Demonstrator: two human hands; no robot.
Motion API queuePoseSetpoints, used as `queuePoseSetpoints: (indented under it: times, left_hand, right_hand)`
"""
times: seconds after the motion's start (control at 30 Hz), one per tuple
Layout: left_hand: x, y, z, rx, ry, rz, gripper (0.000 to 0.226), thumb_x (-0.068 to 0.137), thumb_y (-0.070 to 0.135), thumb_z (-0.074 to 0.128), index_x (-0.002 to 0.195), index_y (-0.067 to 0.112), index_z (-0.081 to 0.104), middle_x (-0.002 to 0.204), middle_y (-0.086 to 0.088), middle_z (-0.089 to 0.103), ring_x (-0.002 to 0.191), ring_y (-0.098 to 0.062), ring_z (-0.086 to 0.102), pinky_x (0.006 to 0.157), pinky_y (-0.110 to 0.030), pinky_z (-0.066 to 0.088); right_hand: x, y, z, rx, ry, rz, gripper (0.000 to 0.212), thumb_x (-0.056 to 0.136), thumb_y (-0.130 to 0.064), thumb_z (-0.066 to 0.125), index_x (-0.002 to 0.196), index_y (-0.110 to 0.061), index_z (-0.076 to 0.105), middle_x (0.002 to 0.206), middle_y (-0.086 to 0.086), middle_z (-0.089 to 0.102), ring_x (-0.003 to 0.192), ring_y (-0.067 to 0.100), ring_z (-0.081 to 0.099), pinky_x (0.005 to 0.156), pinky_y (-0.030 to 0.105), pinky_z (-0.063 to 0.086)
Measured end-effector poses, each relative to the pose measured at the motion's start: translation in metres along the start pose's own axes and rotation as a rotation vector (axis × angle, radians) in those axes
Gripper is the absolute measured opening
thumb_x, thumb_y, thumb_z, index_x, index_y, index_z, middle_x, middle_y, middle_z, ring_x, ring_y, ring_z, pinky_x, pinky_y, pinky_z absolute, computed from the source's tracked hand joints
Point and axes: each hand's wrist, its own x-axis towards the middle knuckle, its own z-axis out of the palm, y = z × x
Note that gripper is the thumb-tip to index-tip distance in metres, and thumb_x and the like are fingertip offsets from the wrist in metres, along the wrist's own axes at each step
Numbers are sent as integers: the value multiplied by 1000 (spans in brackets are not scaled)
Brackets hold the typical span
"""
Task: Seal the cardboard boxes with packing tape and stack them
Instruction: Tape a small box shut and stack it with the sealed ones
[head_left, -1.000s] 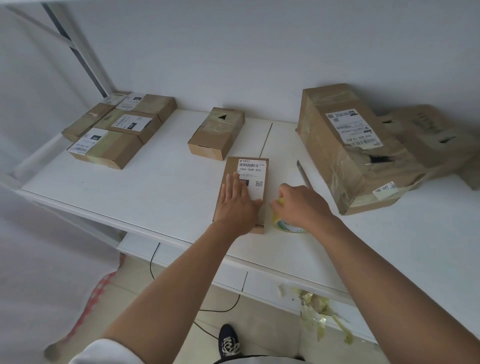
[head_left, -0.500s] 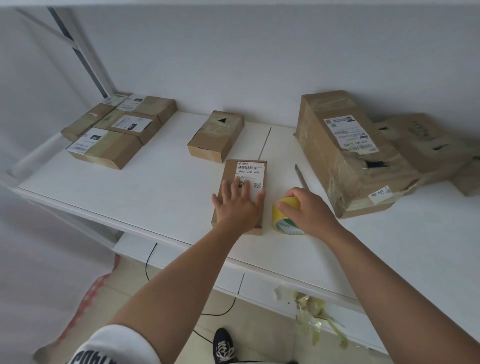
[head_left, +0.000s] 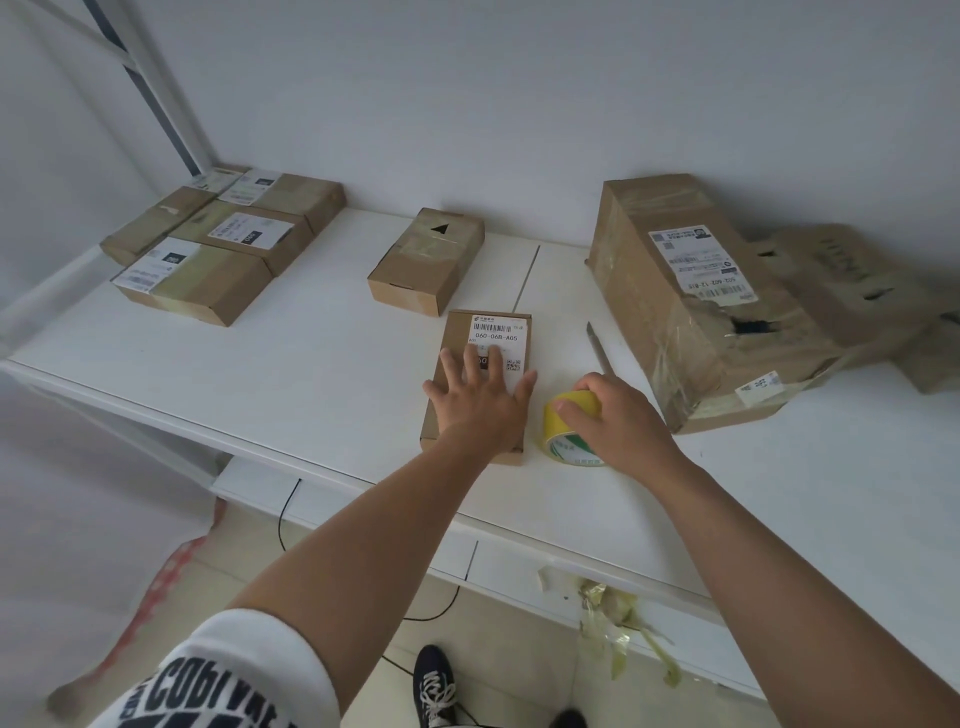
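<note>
Head view, looking down over a white tabletop (head_left: 322, 374). Left hand (head_left: 480, 402) lies flat, fingers spread and straight, pressing on a small flat brown cardboard box (head_left: 480, 332) with a white barcode label, near the front edge. Just to its right, the right hand (head_left: 618, 415) curls over a yellow roll of packing tape (head_left: 566, 415) standing on its edge on the table, fingers wrapped across the top of it. The roll sits just beside the box; whether they touch, can't tell. Behind the roll lies a slim grey blade-like tool (head_left: 597, 345). Further back, a second small brown box with a black triangle mark (head_left: 426, 260). Far left, a cluster of flat taped labelled boxes (head_left: 218, 244) packed together. Right side, a large battered brown carton with a torn hole (head_left: 691, 296), leaning against more crumpled cartons (head_left: 852, 280). Scraps of yellowish used tape (head_left: 618, 618) hang off the table's front edge.
</note>
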Motion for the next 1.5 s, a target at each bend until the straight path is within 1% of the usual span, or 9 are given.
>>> queuePoseSetpoints:
  times: [0.2,0.53,0.77,0.83,0.93,1.07,1.17,1.33,1.5]
  left_hand:
    - [10,-28,-9,-58,61,101,51,102,59,20,146,36,34,146,-1,35,132,-31,29,104,-46,36]
    - [15,-66,-10,-221,89,234,43,105,48,36,146,39,44,151,22,39,132,-18,32,95,-39,46]
    - [17,-73,-18,-218,116,286,38,108,36,35,134,21,58,138,3,59,127,-24,46,98,-39,44]
    - [17,-54,-22,-235,58,175,46,106,45,25,128,18,57,131,-3,59,122,-27,45,94,-38,41]
    - [11,-27,-10,-261,44,81,61,100,57,25,143,19,43,147,-4,39,138,-27,28,110,-43,30]
    - [0,-20,4,-176,59,78,79,94,72,25,156,24,17,163,-1,12,152,-21,-4,123,-50,5]
    - [4,-21,1,-161,-5,70,90,88,81,25,158,29,7,167,3,-3,153,-22,-14,121,-57,2]
    - [5,-22,-2,-180,-60,22,106,77,91,33,158,30,4,166,7,-6,152,-32,-13,121,-57,6]
    - [5,-19,-12,-288,-10,-35,94,74,76,57,151,32,24,158,8,17,134,-39,33,108,-47,32]
  right_hand:
    - [0,2,-4,-10,-33,-32,29,92,-46,56,99,-18,57,96,-2,56,87,21,54,70,34,43]
    - [1,4,-5,7,-50,-50,30,93,-47,57,102,-19,58,97,-5,55,90,18,52,70,31,37]
    - [0,5,-3,50,-24,-34,26,91,-44,60,99,-19,58,99,-4,58,89,19,54,69,31,39]
    - [-1,6,-2,65,-15,-30,26,91,-45,60,98,-20,57,101,-4,58,91,20,56,71,32,41]
    - [-4,5,-4,98,1,-22,34,87,-49,64,103,-21,56,104,-5,57,94,18,56,75,33,44]
    - [-14,6,-8,249,-30,-1,71,58,-70,72,111,-28,48,103,-17,50,91,1,51,68,18,39]
    - [-22,24,-3,297,-51,23,66,69,-48,84,118,-33,42,106,-20,48,95,-2,50,72,20,40]
    - [-27,44,8,149,-6,-27,46,89,-8,62,130,-14,42,119,-2,47,111,23,52,80,31,38]
    - [-26,40,2,74,37,-86,57,85,1,59,136,-15,42,131,3,46,118,21,47,89,36,42]
